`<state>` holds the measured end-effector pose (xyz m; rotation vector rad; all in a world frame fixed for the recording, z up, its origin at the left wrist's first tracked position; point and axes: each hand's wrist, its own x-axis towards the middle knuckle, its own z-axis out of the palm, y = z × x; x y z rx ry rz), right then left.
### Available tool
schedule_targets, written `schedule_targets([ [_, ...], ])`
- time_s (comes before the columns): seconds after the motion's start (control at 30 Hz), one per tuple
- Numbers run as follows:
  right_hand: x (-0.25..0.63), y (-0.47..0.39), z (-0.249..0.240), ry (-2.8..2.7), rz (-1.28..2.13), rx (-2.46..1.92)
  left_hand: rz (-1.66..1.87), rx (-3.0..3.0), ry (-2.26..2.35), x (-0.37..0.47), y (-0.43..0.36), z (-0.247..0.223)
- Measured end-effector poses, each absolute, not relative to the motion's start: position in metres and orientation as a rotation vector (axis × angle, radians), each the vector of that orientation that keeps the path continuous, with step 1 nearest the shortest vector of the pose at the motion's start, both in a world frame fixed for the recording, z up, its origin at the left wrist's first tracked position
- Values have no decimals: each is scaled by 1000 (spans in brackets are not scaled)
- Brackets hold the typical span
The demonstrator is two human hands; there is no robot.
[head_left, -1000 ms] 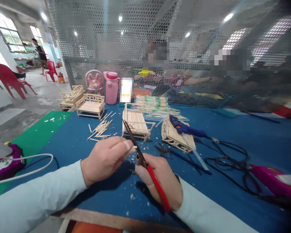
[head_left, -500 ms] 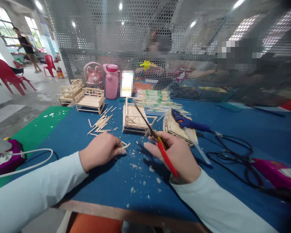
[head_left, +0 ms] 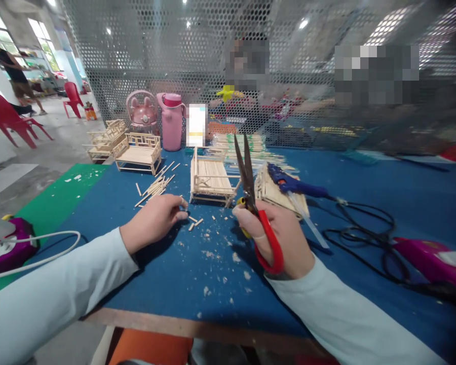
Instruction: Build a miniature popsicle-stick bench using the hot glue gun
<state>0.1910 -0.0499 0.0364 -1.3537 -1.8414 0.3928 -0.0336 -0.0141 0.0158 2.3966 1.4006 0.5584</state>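
My right hand (head_left: 279,235) holds red-handled scissors (head_left: 248,177), their blades parted slightly and pointing up and away. My left hand (head_left: 154,218) rests over the blue table, fingers curled with a small gap between thumb and fingertips; nothing shows in it. Just right of its fingertips lie several short cut stick pieces (head_left: 192,226). Beyond that hand is a loose pile of thin wooden sticks (head_left: 157,186). A small wooden stick bed frame (head_left: 213,177) stands between and beyond both hands. Another stick piece (head_left: 269,190) lies behind my right hand, under a blue glue gun (head_left: 294,186).
Finished miniature stick benches (head_left: 139,154) stand at the back left, near a pink bottle (head_left: 172,124) and a lit phone screen (head_left: 196,126). Bundled sticks (head_left: 239,144) lie before a perforated metal screen. Black cables (head_left: 365,243) and a purple power strip (head_left: 425,266) are at right.
The scissors have swung upright and their blades have parted. My left hand has drawn back slightly leftward, and the short stick pieces by its fingertips now lie on the table.
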Motion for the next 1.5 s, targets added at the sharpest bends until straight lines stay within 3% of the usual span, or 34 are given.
schedule_targets([
  [0.4,184,-52,34,-1875,489,-1327,355,2595,1374,-22,-7,6],
  [0.6,183,-54,35,-1859,564,-1333,725,2371,1496,-20,-13,3],
  [0.8,180,-56,36,-1776,712,-1362,1042,1927,1217,-9,-30,16],
  [1.13,167,-59,40,-1523,1143,-1152,1077,2054,1092,4,-59,19],
  [1.5,166,-59,33,-1467,1136,-1062,1120,1922,1022,4,-62,17],
])
